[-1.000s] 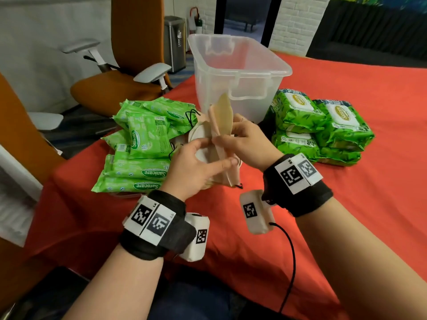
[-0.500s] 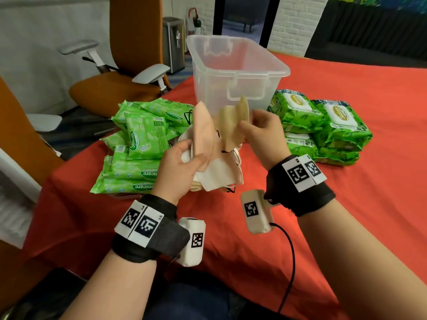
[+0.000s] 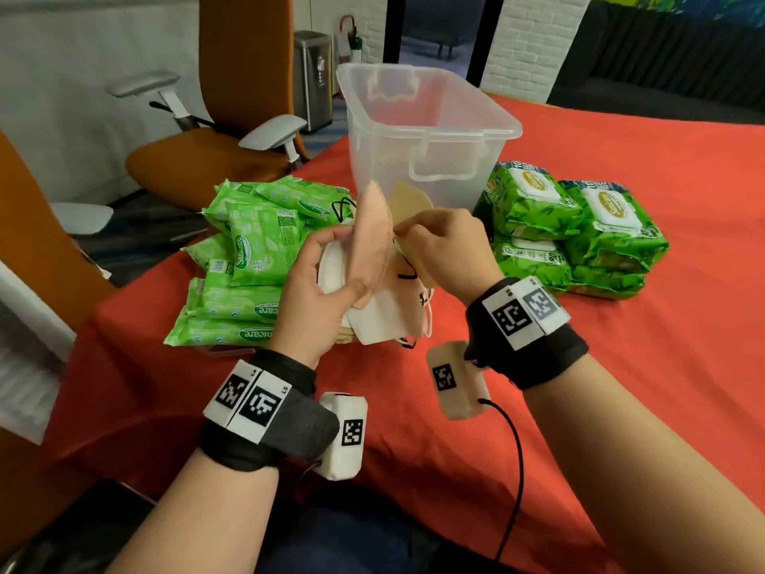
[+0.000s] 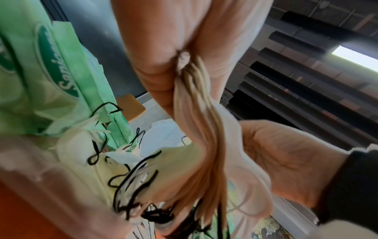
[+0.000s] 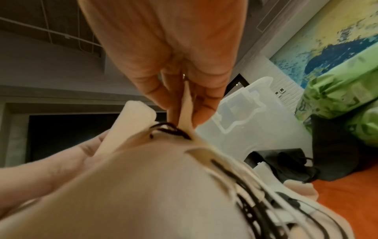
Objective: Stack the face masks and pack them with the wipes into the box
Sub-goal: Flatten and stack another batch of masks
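Here the left hand (image 3: 318, 300) grips a bundle of folded face masks (image 3: 372, 308) above the near part of the red table (image 3: 621, 387), thumb curled over a pink mask (image 3: 370, 242) standing upright. The right hand (image 3: 449, 250) pinches a tan mask (image 3: 407, 203) beside it. Slim wipes packs (image 3: 248, 275) lie left, thicker wipes packs (image 3: 571, 225) right, the clear box (image 3: 426, 130) stands far behind the masks
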A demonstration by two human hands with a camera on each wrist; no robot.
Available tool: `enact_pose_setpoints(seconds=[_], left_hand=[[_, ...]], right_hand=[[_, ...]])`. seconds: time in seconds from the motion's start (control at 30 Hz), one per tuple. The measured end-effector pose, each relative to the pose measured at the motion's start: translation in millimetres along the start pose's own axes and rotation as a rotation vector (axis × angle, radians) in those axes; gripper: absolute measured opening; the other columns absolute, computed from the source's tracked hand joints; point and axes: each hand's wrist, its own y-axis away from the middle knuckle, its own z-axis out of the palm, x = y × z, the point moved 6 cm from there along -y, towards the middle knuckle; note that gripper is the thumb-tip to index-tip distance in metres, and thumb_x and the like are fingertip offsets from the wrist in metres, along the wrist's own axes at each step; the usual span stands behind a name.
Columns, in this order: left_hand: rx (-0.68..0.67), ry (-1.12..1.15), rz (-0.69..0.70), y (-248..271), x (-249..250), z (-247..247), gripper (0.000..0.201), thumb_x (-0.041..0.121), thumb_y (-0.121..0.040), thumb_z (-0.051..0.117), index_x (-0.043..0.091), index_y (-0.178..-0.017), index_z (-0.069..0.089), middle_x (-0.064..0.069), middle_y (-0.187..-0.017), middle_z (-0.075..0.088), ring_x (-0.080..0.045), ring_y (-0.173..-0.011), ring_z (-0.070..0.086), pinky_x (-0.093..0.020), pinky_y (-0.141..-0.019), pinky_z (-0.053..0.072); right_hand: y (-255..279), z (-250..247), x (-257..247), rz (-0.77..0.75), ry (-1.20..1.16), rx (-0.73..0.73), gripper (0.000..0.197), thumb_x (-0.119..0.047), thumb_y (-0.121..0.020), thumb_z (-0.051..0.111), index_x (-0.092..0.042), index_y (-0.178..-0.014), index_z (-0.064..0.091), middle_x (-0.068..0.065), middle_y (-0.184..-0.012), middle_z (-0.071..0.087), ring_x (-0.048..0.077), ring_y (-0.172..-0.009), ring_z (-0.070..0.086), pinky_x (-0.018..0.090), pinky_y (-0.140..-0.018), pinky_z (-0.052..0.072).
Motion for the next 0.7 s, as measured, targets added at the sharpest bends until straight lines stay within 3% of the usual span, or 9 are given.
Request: enact_pose_setpoints(seconds=[0.1,0.2,0.33,0.47,0.57,0.7], left_hand=[[-0.004,-0.01,-0.011,1.0,0.3,-0.6,0.04,0.007,-0.067,0.069,0.034,-0.093,0.055,0.014,-0.105,0.061,-0.006,-0.105,0.056,-0.035,-0.101,0.042],[-0.009,-0.035,-0.035,0.6,-2.6,-1.8,0.038,0.0,-0.074,0.072,0.032,-0.088,0.058,0.011,-0.097,0.062,-0.008,-0.099,0.055,-0.039,-0.102,0.042],[-0.024,-0.029,-0.049,-0.4,-2.2,-2.7,0.035,0.0,-0.075,0.072,0.029,-0.091,0.06,0.009,-0.1,0.062,-0.002,-0.098,0.055,-0.034,-0.102,0.041],[-0.039,-0.02,-0.069,-0.6,-4.1,-3.2,0.035,0.003,-0.075,0.073,0.03,-0.094,0.061,0.008,-0.104,0.064,-0.01,-0.106,0.058,-0.037,-0.103,0.042],[-0.032,-0.028,-0.076,-1.1,-5.7,-3.0,0.031,0.006,-0.076,0.073,0.029,-0.094,0.062,0.013,-0.101,0.064,0.001,-0.1,0.057,-0.026,-0.099,0.043],[-0.026,-0.034,-0.06,-3.2,-5.1,-3.5,0.025,0.008,-0.08,0.069,0.028,-0.094,0.064,0.016,-0.099,0.064,0.015,-0.092,0.055,-0.011,-0.091,0.041]], right_hand=[[-0.4,7.0,-1.2,0.003,-0.034,0.002,0.018,-0.03,-0.08,0.066,-0.014,-0.071,0.068,-0.003,-0.057,0.057,0.006,-0.054,0.05,0.014,-0.052,0.037],[-4.0,7.8,-0.9,-0.012,-0.028,0.031,0.02,-0.034,-0.074,0.074,-0.015,-0.08,0.071,-0.005,-0.064,0.058,0.004,-0.058,0.052,0.006,-0.054,0.037],[-7.5,14.0,3.3,0.044,-0.198,-0.039,0.013,-0.026,-0.073,0.077,-0.017,-0.076,0.067,-0.005,-0.062,0.058,0.001,-0.049,0.051,0.016,-0.049,0.041],[-10.5,12.4,10.9,0.065,-0.332,-0.056,0.022,-0.019,-0.07,0.08,-0.018,-0.06,0.06,0.001,-0.061,0.061,0.012,-0.055,0.052,0.028,-0.058,0.043],[-14.1,6.1,14.7,0.044,-0.282,0.007,0.034,-0.02,-0.067,0.082,-0.022,-0.047,0.054,-0.01,-0.049,0.054,0.008,-0.051,0.048,0.026,-0.059,0.041],[-14.9,-4.9,18.7,0.043,-0.268,0.057,0.036,-0.021,-0.067,0.081,-0.022,-0.046,0.052,-0.007,-0.051,0.054,0.009,-0.051,0.047,0.026,-0.059,0.04]])
